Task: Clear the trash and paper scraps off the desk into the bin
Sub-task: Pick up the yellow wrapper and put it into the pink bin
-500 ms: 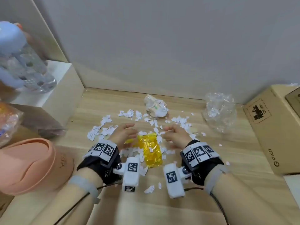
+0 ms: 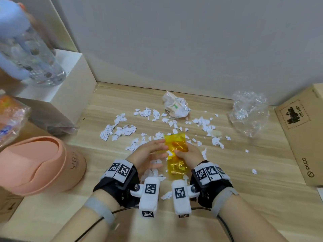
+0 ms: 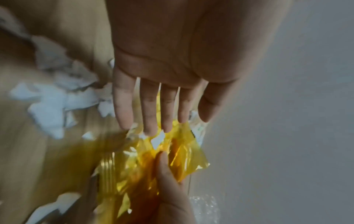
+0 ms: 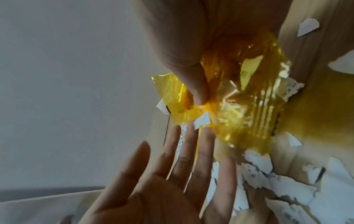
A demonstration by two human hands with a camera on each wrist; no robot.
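A crinkled yellow plastic wrapper point(image 2: 176, 149) is lifted off the wooden desk point(image 2: 262, 172) at the centre, with paper bits stuck to it. My right hand point(image 2: 187, 153) pinches it, thumb pressed into the film point(image 4: 239, 98). My left hand point(image 2: 150, 152) is flat beside it with straight fingers point(image 3: 151, 109) whose tips touch the wrapper's edge point(image 3: 184, 151). White paper scraps point(image 2: 122, 130) lie scattered around and beyond both hands. The pink bin point(image 2: 35, 163) stands at the left, its mouth tilted towards me.
A crumpled white wrapper point(image 2: 175, 105) and a ball of clear plastic point(image 2: 248, 112) lie near the back wall. A cardboard box point(image 2: 300, 137) borders the right side. A white shelf block point(image 2: 70, 84) with a clear bottle point(image 2: 26, 55) stands at the left.
The yellow wrapper lay flat on the desk; now my right hand has taken hold of it and raised its far end. My left hand has opened flat beside it.
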